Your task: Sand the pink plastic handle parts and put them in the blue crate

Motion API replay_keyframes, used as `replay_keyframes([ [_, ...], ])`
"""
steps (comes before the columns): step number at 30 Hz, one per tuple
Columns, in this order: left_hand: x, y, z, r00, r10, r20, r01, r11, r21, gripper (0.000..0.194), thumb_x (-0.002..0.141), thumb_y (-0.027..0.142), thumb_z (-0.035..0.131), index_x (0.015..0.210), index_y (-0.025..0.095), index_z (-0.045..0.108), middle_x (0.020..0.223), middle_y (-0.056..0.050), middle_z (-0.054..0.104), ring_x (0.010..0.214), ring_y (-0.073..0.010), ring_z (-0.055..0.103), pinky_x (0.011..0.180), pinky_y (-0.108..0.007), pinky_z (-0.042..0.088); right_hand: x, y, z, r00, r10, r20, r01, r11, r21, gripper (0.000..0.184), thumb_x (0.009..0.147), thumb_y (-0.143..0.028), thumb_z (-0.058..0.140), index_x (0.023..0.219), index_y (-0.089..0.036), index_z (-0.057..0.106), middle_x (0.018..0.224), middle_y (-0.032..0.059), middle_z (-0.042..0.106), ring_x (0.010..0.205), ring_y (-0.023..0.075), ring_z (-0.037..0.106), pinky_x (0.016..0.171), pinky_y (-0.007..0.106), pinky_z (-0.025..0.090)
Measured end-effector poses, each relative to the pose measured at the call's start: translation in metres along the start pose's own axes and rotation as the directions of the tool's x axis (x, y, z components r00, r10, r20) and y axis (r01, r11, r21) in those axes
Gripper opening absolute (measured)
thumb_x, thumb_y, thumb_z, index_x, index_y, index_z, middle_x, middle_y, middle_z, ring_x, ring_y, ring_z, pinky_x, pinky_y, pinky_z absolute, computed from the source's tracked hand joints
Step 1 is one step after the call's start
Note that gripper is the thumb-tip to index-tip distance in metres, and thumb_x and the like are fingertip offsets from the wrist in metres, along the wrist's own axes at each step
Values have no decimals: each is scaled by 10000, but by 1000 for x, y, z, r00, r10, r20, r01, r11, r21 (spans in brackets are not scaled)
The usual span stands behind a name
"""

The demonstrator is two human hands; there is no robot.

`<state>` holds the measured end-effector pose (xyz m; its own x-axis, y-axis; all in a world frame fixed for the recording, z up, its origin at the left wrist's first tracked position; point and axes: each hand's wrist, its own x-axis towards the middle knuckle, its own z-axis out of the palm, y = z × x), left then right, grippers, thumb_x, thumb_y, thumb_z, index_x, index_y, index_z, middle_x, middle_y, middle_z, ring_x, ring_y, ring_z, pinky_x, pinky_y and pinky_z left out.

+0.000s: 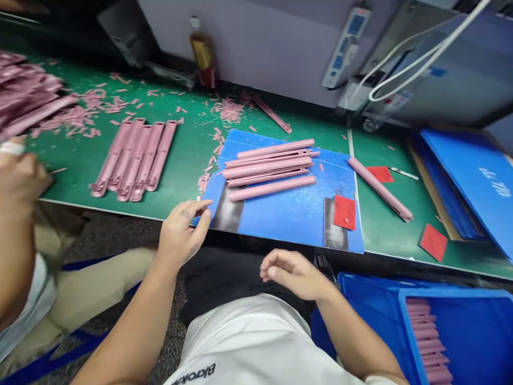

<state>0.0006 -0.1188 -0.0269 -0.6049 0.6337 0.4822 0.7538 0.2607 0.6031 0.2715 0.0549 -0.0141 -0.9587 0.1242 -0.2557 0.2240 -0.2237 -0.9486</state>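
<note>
The left grip (183,231) is hovering at the near edge of the green worktop (186,155), its thumb and forefinger standing slightly apart by the near-left corner of a blue board (276,222); whether it is touching the board is not showing clearly. The right grip (295,274) is hanging just off the same edge, its fingers curling loosely, parted from the thumb. Several rolled pink pieces (272,189) are lying side by side on the board, ahead of the right grip and to the right of the left. A pink row (138,158) is lying left of the left grip, with a co-worker's hand (20,174) farther left. Right of the right grip, a blue bin (460,293) is holding more pink pieces.
</note>
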Motion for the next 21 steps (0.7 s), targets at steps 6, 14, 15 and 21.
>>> replay_keyframes([
  [6, 19, 26, 23, 987, 153, 53, -149, 987, -63, 226, 1069, 275, 621, 1231, 218, 769, 1105, -83, 801, 1010, -247, 759, 997, -434, 619, -29, -89, -128, 773, -371, -515, -267, 546, -794, 309, 1037, -399, 572, 1163, -194, 767, 1211, 136, 763, 1149, 303, 703, 1045, 438, 560],
  [14, -10, 57, 46, 961, 253, 107, -218, 939, -267, 219, 1074, 194, 593, 1237, 205, 739, 1063, -76, 798, 985, -207, 765, 929, -373, 646, -39, -81, -278, 428, -224, -876, -889, 68, -452, 523, 1080, -336, 509, 1436, 26, 633, 1417, 401, 606, 1316, 525, 607, 1070, 638, 494],
  [15, -13, 56, 46, 962, 251, 110, -215, 939, -267, 221, 1075, 188, 587, 1237, 204, 736, 1055, -76, 796, 981, -206, 765, 923, -369, 646, -40, -79, -281, 449, -235, -862, -879, 56, -473, 524, 1088, -344, 494, 1419, 35, 639, 1402, 414, 604, 1310, 530, 606, 1062, 644, 489],
  [21, -12, 47, 39, 964, 263, 42, -256, 958, -131, 365, 1063, 209, 639, 1427, 200, 653, 1277, -131, 757, 1173, -252, 740, 1069, -429, 611, -61, -85, -232, 586, -338, -737, -719, 202, -665, 485, 1128, -428, 435, 1373, -87, 676, 1113, 235, 740, 993, 337, 718, 922, 449, 545],
])
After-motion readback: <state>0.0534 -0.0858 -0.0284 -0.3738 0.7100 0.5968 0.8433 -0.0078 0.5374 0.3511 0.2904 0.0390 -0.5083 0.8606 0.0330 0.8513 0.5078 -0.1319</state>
